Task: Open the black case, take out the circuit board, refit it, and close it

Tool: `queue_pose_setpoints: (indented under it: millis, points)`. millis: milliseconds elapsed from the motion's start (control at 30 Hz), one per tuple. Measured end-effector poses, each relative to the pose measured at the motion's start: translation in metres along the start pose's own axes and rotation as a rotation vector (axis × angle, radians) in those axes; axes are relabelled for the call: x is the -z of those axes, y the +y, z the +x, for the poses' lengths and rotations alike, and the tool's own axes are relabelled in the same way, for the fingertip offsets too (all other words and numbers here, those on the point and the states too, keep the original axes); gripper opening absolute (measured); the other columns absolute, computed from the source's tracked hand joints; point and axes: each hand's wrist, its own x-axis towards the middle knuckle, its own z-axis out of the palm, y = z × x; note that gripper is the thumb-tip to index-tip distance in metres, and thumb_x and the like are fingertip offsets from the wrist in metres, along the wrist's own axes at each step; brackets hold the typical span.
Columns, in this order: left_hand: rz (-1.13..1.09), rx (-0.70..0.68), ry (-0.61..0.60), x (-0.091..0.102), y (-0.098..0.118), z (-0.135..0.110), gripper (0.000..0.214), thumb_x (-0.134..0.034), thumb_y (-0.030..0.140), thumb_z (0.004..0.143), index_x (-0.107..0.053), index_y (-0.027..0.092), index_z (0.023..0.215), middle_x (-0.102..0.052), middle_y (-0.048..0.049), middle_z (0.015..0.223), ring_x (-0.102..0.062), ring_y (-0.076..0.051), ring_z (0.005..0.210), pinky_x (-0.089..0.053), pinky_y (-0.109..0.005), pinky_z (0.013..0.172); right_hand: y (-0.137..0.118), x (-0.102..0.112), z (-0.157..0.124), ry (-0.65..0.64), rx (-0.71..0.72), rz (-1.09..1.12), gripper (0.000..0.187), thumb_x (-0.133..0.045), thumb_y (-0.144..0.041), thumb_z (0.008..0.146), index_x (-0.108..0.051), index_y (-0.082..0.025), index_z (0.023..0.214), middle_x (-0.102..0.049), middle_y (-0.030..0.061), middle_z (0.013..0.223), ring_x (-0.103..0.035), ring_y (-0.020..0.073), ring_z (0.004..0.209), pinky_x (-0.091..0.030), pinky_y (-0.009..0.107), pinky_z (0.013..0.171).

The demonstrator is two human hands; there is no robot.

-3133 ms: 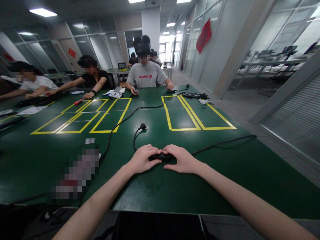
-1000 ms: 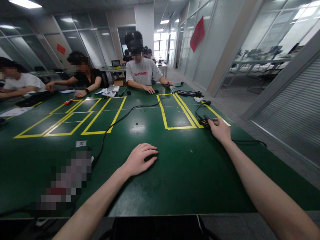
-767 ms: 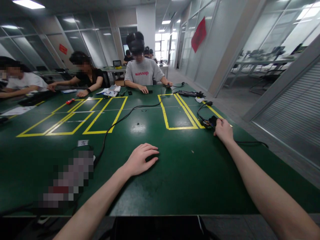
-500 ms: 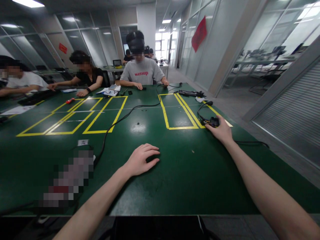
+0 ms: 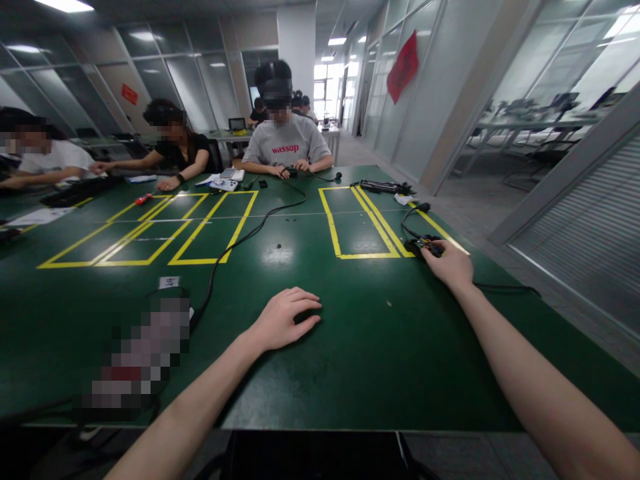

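My left hand rests palm down on the green table near the front middle, fingers loosely stretched; a dark patch shows under the fingertips and I cannot tell if it is a shadow. My right hand reaches to the right and its fingers are closed on a black adapter at the corner of a yellow tape rectangle. The adapter's black cord loops away behind it to a plug. A second stretch of cord runs toward the table's right edge.
A long black cable crosses the table from a blurred object at front left. More yellow tape rectangles lie at the left. A black power strip sits at the far right. Three people sit along the far side.
My right hand left the spot beside my left hand and carried the black adapter and cord to the right tape corner, then drew slightly nearer. My left hand stayed put.
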Motion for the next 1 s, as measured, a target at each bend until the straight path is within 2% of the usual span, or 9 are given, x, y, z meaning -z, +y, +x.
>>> queue_pose_setpoints:
  millis: [133,300,400,533,633,700,767,900,1000]
  points:
    - [-0.014,0.001,-0.008,0.001,0.002,0.001,0.02,-0.06,0.03,0.101,-0.075,0.021,0.11,-0.078,-0.0076,0.113,-0.072,-0.022,0.104,-0.057,-0.039,0.095,-0.006,0.001,-0.002,-0.052,-0.052,-0.053,0.046,-0.071,-0.048,0.077,-0.075,-0.017,0.11,-0.078,0.0163,0.107,-0.072,0.0338,0.094,-0.056,0.042,0.077]
    - [-0.003,0.0,0.001,-0.002,0.0,0.005,0.018,-0.061,0.03,0.1,-0.074,0.02,0.108,-0.079,-0.0065,0.11,-0.072,-0.022,0.102,-0.057,-0.039,0.092,-0.037,-0.002,-0.024,-0.106,0.048,0.056,0.041,-0.076,-0.05,0.072,-0.077,-0.018,0.097,-0.079,0.0136,0.092,-0.073,0.0324,0.085,-0.056,0.038,0.069]
    - [0.015,-0.001,0.01,-0.003,-0.001,0.007,0.018,-0.061,0.029,0.1,-0.073,0.02,0.11,-0.078,-0.0071,0.113,-0.072,-0.023,0.104,-0.056,-0.041,0.093,-0.075,-0.009,-0.056,-0.243,0.217,0.192,0.034,-0.076,-0.047,0.074,-0.077,-0.02,0.096,-0.079,0.0103,0.089,-0.074,0.0298,0.083,-0.057,0.038,0.069]
    - [0.018,-0.003,0.087,-0.001,0.002,0.006,0.028,-0.066,0.034,0.096,-0.069,0.022,0.12,-0.072,-0.0107,0.129,-0.067,-0.026,0.116,-0.054,-0.044,0.099,-0.13,-0.007,-0.115,-0.57,0.6,0.49,0.027,-0.073,-0.035,0.08,-0.074,-0.021,0.103,-0.079,0.0071,0.1,-0.074,0.0237,0.087,-0.059,0.034,0.075]
    - [-0.005,0.002,0.054,0.001,0.005,0.005,0.033,-0.075,0.044,0.087,-0.069,0.02,0.109,-0.075,-0.0103,0.112,-0.069,-0.026,0.103,-0.055,-0.041,0.092,-0.155,0.002,-0.148,-0.742,0.86,0.614,0.024,-0.074,-0.029,0.082,-0.073,-0.021,0.105,-0.078,0.0052,0.099,-0.074,0.0209,0.087,-0.058,0.031,0.079]
    - [0.001,0.034,-0.002,0.001,0.006,0.004,0.034,-0.078,0.048,0.083,-0.068,0.019,0.099,-0.074,-0.0078,0.097,-0.069,-0.024,0.09,-0.055,-0.038,0.084,-0.161,0.007,-0.157,-0.746,0.94,0.615,0.025,-0.074,-0.027,0.083,-0.072,-0.021,0.108,-0.077,0.0061,0.102,-0.074,0.0209,0.09,-0.058,0.031,0.081]
    - [0.026,0.066,-0.023,0.0,0.004,0.005,0.034,-0.08,0.046,0.082,-0.067,0.019,0.099,-0.074,-0.007,0.095,-0.068,-0.024,0.089,-0.055,-0.038,0.084,-0.161,0.009,-0.157,-0.701,0.949,0.569,0.027,-0.072,-0.026,0.085,-0.073,-0.021,0.111,-0.076,0.0067,0.104,-0.074,0.0208,0.091,-0.058,0.03,0.08]
    - [0.039,0.088,-0.028,-0.002,-0.002,0.005,0.04,-0.078,0.037,0.085,-0.066,0.022,0.12,-0.074,-0.0081,0.113,-0.068,-0.026,0.106,-0.052,-0.044,0.101,-0.155,0.007,-0.15,-0.583,0.894,0.528,0.025,-0.07,-0.027,0.089,-0.074,-0.022,0.113,-0.076,0.0067,0.103,-0.074,0.0204,0.09,-0.059,0.031,0.08]
    - [0.012,0.099,-0.022,-0.004,-0.007,0.003,0.052,-0.077,0.038,0.086,-0.062,0.023,0.134,-0.071,-0.0109,0.127,-0.067,-0.028,0.117,-0.053,-0.045,0.105,-0.153,0.004,-0.148,-0.513,0.876,0.568,0.024,-0.069,-0.028,0.09,-0.074,-0.022,0.113,-0.077,0.0078,0.104,-0.075,0.0215,0.091,-0.06,0.033,0.081]
